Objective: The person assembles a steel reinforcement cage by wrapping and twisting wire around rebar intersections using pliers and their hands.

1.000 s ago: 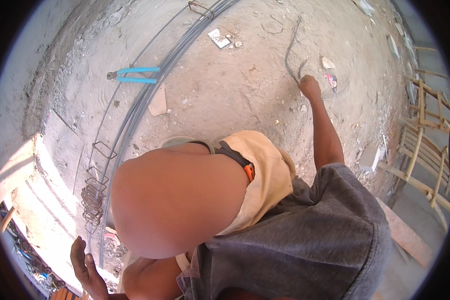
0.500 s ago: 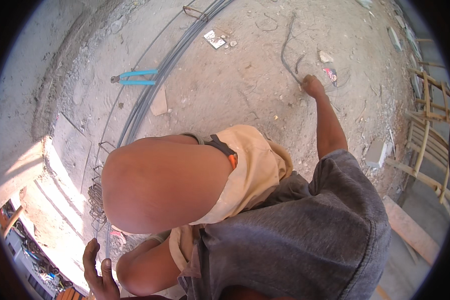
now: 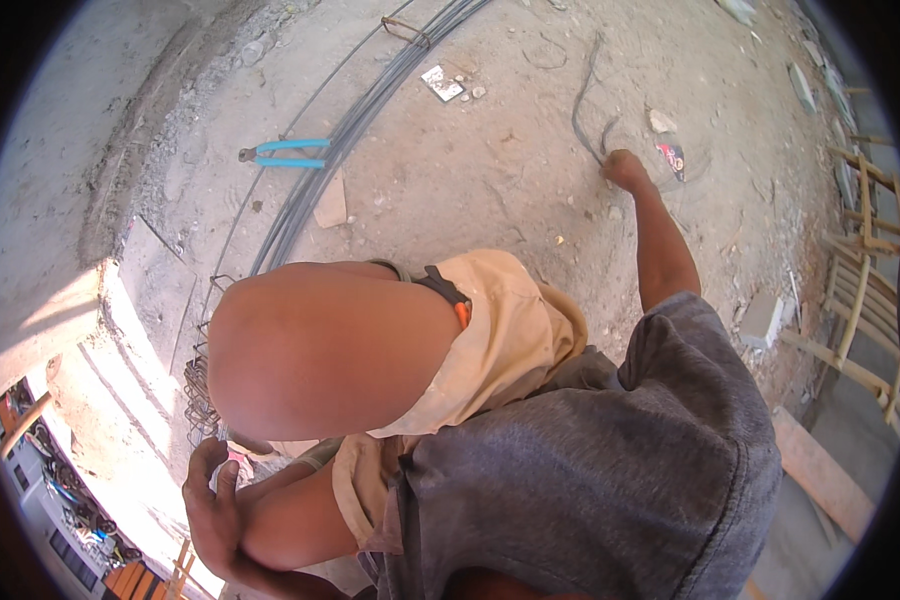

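Observation:
At the far right of the head view, my right hand (image 3: 627, 170) is closed in a fist around the ends of some dark tie wire (image 3: 578, 105), whose long curved strand trails over the dirt. Beside my lower knee, my left hand (image 3: 213, 512) is empty, thumb and fingers apart. Blue-handled cutters (image 3: 290, 153) lie across a bundle of long steel bars (image 3: 355, 115) left of centre. Close to my raised knee sits a cluster of bent steel stirrups (image 3: 198, 395), partly hidden by that leg. A tool with an orange part (image 3: 461, 312) is tucked at my shorts.
A single stirrup (image 3: 406, 32) hangs on the bars at the top. Stones, a red wrapper (image 3: 672, 158) and a white card (image 3: 442, 83) litter the dirt. Wooden frames (image 3: 860, 290), a block (image 3: 762, 320) and a plank (image 3: 820, 475) lie at the right.
My left hand has moved up and inward, against my lower leg. My right hand still grips the wire, and a short wire end has shifted closer to it. The view has moved slightly.

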A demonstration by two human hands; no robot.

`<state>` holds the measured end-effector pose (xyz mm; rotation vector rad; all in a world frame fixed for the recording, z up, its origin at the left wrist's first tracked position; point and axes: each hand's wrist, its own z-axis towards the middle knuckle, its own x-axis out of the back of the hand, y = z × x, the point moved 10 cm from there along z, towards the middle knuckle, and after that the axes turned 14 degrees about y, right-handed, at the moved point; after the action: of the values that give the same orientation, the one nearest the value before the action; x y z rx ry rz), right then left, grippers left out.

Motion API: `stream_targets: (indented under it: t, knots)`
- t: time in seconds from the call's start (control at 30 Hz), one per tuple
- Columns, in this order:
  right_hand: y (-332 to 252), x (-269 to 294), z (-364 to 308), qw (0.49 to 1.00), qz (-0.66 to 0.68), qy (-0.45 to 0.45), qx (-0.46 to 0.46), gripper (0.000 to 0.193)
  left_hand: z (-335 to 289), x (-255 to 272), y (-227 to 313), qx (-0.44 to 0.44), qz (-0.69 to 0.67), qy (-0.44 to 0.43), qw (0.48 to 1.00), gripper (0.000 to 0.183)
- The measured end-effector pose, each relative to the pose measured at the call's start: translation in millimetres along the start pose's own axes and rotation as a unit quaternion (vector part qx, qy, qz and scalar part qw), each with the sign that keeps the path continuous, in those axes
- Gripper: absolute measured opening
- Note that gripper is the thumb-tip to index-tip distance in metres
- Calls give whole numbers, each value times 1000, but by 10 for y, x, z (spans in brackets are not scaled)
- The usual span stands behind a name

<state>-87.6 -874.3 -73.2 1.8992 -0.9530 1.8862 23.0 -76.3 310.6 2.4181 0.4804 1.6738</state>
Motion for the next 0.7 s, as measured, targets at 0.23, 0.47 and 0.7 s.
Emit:
stream_targets:
  t: [0.23, 0.47, 0.7]
  knots:
    - [-143, 106, 46, 999, -16, 22, 28, 26, 35, 50, 79, -37, -15, 32, 999, 43]
    - [-308, 542, 79, 975, 209, -6, -70, 18, 44, 285, 323, -48, -31, 51, 997, 45]
    - [-563, 350, -123, 960, 233, -146, -57, 25, 58, 375, 639, -133, -6, 47, 990, 44]
